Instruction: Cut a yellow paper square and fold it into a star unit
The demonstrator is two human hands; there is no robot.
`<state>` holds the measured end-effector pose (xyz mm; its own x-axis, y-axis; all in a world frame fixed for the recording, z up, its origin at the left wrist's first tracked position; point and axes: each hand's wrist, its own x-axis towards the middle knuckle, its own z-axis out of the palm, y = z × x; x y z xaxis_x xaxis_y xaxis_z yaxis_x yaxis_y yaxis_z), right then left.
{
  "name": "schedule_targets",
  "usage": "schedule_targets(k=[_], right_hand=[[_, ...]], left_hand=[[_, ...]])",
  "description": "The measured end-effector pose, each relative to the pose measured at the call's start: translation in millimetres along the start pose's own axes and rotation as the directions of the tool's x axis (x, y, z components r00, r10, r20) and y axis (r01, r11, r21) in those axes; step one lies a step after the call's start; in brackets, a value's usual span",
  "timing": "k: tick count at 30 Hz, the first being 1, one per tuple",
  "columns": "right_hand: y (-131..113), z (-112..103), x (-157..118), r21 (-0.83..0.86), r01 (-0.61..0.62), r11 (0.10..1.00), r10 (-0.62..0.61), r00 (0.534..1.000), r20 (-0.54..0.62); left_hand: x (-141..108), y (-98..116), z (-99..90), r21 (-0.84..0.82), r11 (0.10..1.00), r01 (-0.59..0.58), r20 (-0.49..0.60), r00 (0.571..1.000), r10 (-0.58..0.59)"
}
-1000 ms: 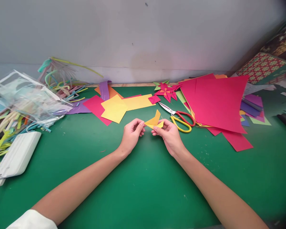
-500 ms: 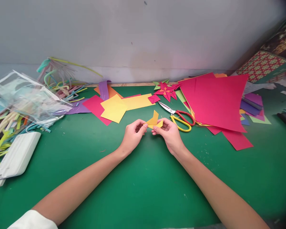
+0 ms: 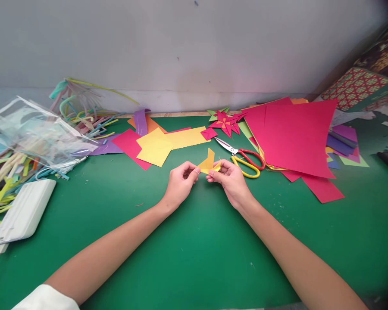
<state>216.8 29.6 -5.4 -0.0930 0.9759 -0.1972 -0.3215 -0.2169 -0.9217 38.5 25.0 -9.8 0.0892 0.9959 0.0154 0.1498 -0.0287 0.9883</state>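
Observation:
A small folded piece of yellow paper [image 3: 207,163] is held up between both hands, one flap pointing upward. My left hand [image 3: 181,178] pinches its left corner between thumb and fingers. On the other side, my right hand [image 3: 230,180] grips the right end, where a flap bends over by the thumb. Just right of that hand lie scissors [image 3: 244,158] with one red and one yellow handle, blades pointing up and left. Beyond the hands sit a yellow paper square [image 3: 154,147], a small red folded piece [image 3: 209,134] and red folded paper stars [image 3: 225,123].
At right, large red sheets [image 3: 294,137] are stacked over other coloured paper. Pipe cleaners [image 3: 9,185], a clear plastic bag [image 3: 35,129] and a white power bank [image 3: 24,211] with a cable occupy the left. A wall [image 3: 194,51] closes off the green table [image 3: 194,258] behind.
Both hands keep their grip on the yellow paper, almost still. Its upright flap has shifted very slightly; the loose things on the table have not moved.

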Motion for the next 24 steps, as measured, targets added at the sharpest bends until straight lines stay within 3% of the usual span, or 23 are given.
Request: schedule_targets(k=[9, 24], right_hand=[[-1.1, 0.1, -0.7, -0.09, 0.049, 0.995, -0.044, 0.998, 0.05], [-2.3, 4.7, -3.5, -0.134, 0.063, 0.989, -0.052, 0.995, 0.083]], left_hand=[[-0.5, 6.1, -0.6, 0.07, 0.997, -0.028, 0.05, 0.998, 0.024], [-1.2, 3.9, -1.9, -0.052, 0.999, 0.006, 0.032, 0.999, -0.005]])
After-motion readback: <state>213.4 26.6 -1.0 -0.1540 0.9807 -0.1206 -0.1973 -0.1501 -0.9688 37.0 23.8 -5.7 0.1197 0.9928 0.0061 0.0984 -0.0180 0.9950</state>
